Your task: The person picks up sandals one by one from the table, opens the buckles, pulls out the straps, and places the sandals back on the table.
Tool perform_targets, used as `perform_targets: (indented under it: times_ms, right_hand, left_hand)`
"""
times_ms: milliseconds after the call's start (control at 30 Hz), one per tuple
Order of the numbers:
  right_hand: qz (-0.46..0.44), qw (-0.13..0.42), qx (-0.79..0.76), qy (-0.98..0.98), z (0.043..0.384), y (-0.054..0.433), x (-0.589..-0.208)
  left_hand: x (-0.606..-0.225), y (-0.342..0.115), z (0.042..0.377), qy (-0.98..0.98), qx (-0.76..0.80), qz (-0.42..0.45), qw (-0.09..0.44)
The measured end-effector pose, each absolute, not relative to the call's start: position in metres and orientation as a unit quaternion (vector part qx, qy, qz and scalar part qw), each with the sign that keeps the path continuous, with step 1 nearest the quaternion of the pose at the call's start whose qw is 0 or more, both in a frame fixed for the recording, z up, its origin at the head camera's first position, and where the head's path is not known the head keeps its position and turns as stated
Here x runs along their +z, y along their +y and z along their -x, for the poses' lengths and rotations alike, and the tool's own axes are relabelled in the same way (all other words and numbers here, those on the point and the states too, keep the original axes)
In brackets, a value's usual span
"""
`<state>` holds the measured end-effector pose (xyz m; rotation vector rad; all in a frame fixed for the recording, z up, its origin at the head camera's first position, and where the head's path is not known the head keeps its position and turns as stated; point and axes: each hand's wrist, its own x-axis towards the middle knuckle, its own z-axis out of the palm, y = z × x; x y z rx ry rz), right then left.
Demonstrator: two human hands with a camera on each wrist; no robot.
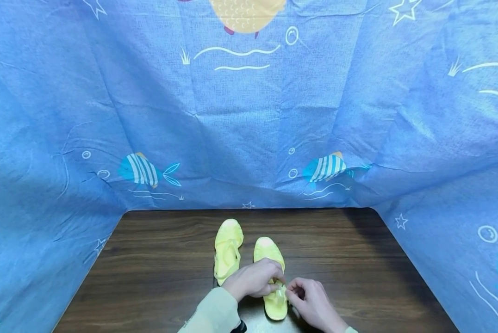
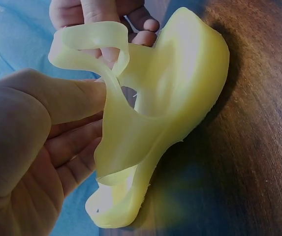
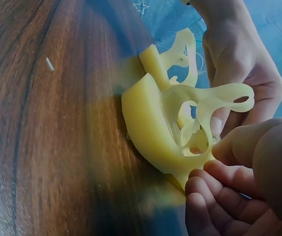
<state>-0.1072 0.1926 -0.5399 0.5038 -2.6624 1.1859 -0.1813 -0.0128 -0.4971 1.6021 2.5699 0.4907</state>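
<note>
A pale yellow jelly sandal (image 1: 267, 249) lies on the table, toe pointing away, between my two hands. My left hand (image 1: 255, 278) reaches over it from the left and pinches its side by the strap, thumb against the soft yellow material in the left wrist view. From the other side, my right hand (image 1: 314, 301) pinches the sandal's edge near the strap between thumb and curled fingers. The looped ankle strap (image 3: 234, 96) stands up above the heel in the right wrist view. The matching sandal (image 1: 228, 252) lies to the left, partly behind my left wrist.
The dark wood-grain table (image 1: 161, 259) is bordered behind and at both sides by a blue curtain (image 1: 240, 138) printed with fish and stars. A small white scrap (image 3: 49, 64) lies on the table in the right wrist view.
</note>
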Motion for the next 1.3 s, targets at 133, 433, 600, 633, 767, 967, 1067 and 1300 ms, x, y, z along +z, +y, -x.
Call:
perform_targets:
  times_ms: [133, 433, 600, 633, 767, 967, 1067, 1300]
  right_hand:
    - [-0.179, 0.108, 0.397, -0.894, 0.109, 0.192, -0.54]
    - [-0.207, 0.159, 0.395, -0.881, 0.113, 0.187, -0.539]
    - [-0.185, 0.149, 0.411, -0.88, 0.112, 0.184, -0.537]
    - [-0.179, 0.146, 0.414, -0.88, 0.112, 0.183, -0.537]
    - [-0.158, 0.144, 0.421, -0.882, 0.111, 0.181, -0.538]
    - [-0.153, 0.147, 0.425, -0.88, 0.111, 0.181, -0.539]
    - [-0.153, 0.133, 0.426, -0.881, 0.111, 0.183, -0.539]
    - [-0.137, 0.083, 0.435, -0.886, 0.113, 0.182, -0.54]
  left_hand:
    - [-0.496, -0.013, 0.181, 0.84, 0.154, -0.519, 0.036]
    - [-0.496, -0.012, 0.18, 0.846, 0.148, -0.511, 0.036]
    - [-0.495, -0.012, 0.179, 0.85, 0.151, -0.503, 0.04]
    - [-0.495, -0.011, 0.179, 0.851, 0.151, -0.501, 0.04]
    - [-0.496, -0.011, 0.179, 0.853, 0.153, -0.499, 0.032]
    - [-0.498, -0.009, 0.178, 0.852, 0.164, -0.497, 0.027]
    - [-0.499, -0.01, 0.178, 0.855, 0.17, -0.49, 0.03]
    - [-0.498, -0.011, 0.176, 0.864, 0.168, -0.474, 0.017]
